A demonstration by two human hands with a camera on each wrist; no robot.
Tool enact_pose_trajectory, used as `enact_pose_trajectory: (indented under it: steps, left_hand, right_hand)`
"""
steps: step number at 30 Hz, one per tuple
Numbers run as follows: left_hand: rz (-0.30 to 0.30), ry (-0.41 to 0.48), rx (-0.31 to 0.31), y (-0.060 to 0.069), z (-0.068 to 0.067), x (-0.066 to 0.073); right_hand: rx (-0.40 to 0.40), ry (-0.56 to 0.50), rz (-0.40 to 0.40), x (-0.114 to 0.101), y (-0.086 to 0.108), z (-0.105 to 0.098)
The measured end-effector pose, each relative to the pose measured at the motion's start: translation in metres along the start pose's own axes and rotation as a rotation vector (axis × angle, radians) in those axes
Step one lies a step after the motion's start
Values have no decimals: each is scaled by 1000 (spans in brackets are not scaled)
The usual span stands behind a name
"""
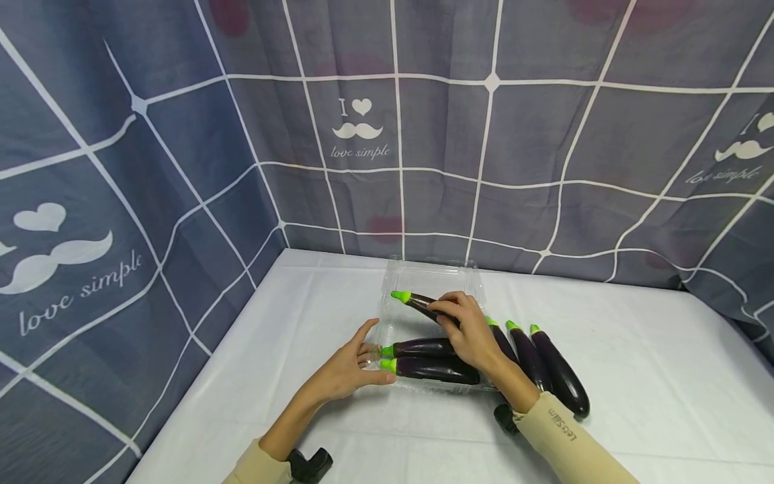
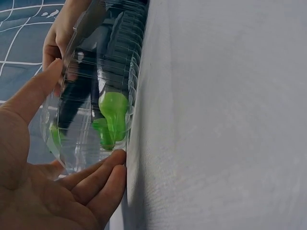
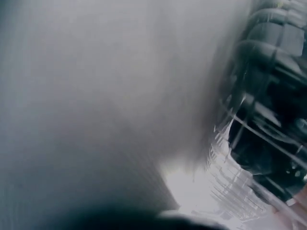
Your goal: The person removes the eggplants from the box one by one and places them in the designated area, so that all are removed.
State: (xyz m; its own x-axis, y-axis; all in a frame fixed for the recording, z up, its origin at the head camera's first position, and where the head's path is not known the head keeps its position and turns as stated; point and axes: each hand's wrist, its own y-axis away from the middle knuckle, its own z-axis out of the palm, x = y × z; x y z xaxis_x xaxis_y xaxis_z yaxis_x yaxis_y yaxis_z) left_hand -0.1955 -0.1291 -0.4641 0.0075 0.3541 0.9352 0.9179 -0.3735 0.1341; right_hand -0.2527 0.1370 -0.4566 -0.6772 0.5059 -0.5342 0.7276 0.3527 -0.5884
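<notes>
My right hand (image 1: 474,333) grips a dark purple eggplant (image 1: 418,303) from above, its green stem end pointing left and slightly raised. It is over the back part of a clear plastic container (image 1: 393,323). Two more eggplants, a rear one (image 1: 423,347) and a front one (image 1: 432,370), lie side by side inside, green ends to the left. My left hand (image 1: 338,373) is at the container's left end, thumb and fingers spread. In the left wrist view its fingertips (image 2: 117,158) touch the clear wall. The right wrist view is blurred, showing dark eggplant through clear plastic.
To the right of the container, three eggplants (image 1: 562,373) lie on the white tabletop (image 1: 665,376), partly behind my right forearm. The container's clear lid (image 1: 432,269) lies back toward the grey curtain (image 1: 447,134). Another curtain side stands on the left.
</notes>
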Motion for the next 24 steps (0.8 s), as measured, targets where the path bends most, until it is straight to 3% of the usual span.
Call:
enact_pose_trajectory:
  steps: [4, 8, 17, 24]
  left_hand:
    - [5, -2, 2, -1, 0, 0]
    - [4, -7, 6, -1, 0, 0]
    - [-8, -12, 12, 0, 0, 0]
    - [-2, -13, 12, 0, 0, -1]
  right_hand:
    - [48, -15, 7, -1, -1, -2]
    - [38, -27, 61, -5, -1, -9]
    - [-95, 7, 163, -11, 7, -29]
    - [-202, -93, 210, -10, 9, -38]
